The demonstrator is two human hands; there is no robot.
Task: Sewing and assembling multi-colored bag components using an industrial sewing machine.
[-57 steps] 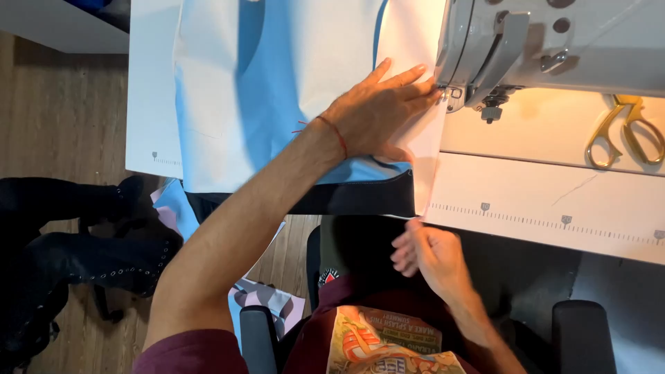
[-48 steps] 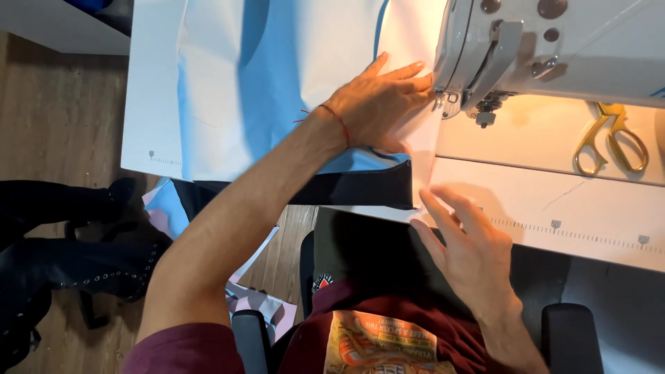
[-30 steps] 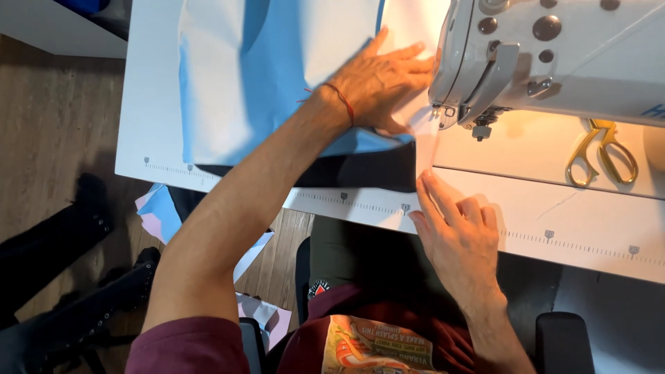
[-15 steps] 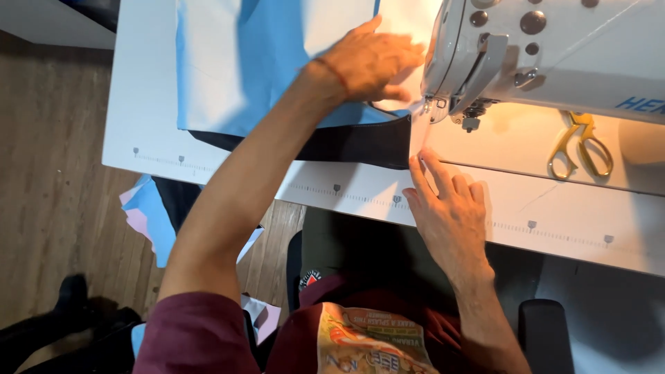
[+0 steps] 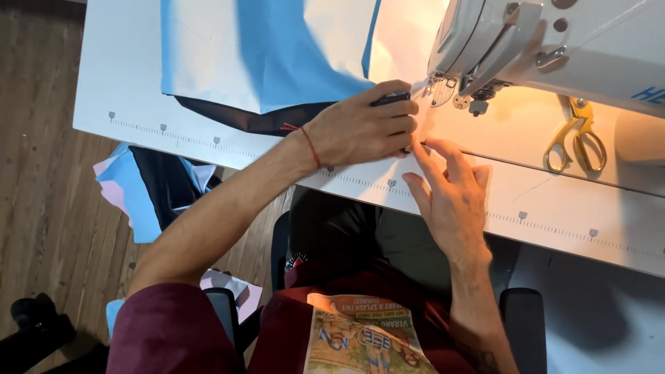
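Note:
My left hand (image 5: 364, 130) lies at the front of the white sewing table (image 5: 208, 138), just left of the presser foot (image 5: 443, 90). Its fingers are curled, and a small dark object (image 5: 392, 99) is pinched between thumb and forefinger. My right hand (image 5: 450, 197) rests flat on the table with fingers apart, its forefinger tip touching the pale fabric edge (image 5: 421, 142) beside my left fingertips. Light blue fabric (image 5: 277, 55) spreads over the table behind my left hand, with a dark cloth (image 5: 253, 121) under it.
A white sewing machine (image 5: 540, 41) fills the top right, its lamp lighting the bed. Gold scissors (image 5: 575, 138) lie on the table to its right. Blue, pink and dark fabric pieces (image 5: 149, 187) hang and lie by the wooden floor at left. Chair armrests (image 5: 523, 325) flank my lap.
My left hand slid off the blue fabric toward the table front and curled shut. My right hand rose from my lap onto the table and moved up beside the left fingertips.

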